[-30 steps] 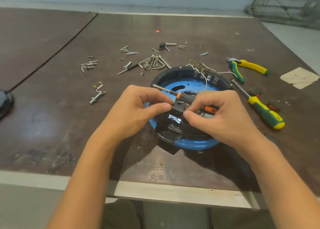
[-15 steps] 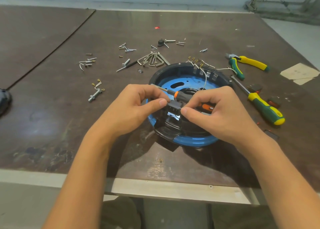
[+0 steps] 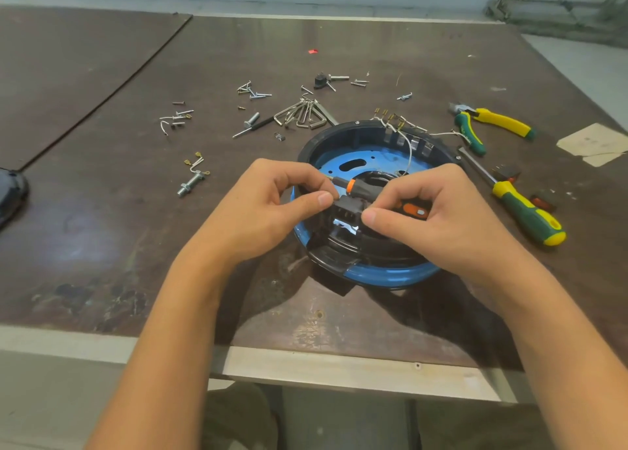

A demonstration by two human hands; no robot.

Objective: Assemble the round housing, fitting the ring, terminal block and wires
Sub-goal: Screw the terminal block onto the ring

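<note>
Hardly anything shifts since a second ago: my left hand [image 3: 268, 208] and right hand [image 3: 438, 218] still pinch the small boxy black terminal block [image 3: 348, 208] over the near edge of the round housing [image 3: 339, 137], which has a black rim and a glossy blue plate. Thin white wires [image 3: 409, 147] drape its far rim, and bent steel hex keys [image 3: 302, 115] lie beyond.

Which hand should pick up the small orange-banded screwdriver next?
Right, probably. The right hand sits over the handle of the screwdriver, which runs under its fingers; the left hand is at the tip end. Both pinch the terminal block above the housing.
</note>
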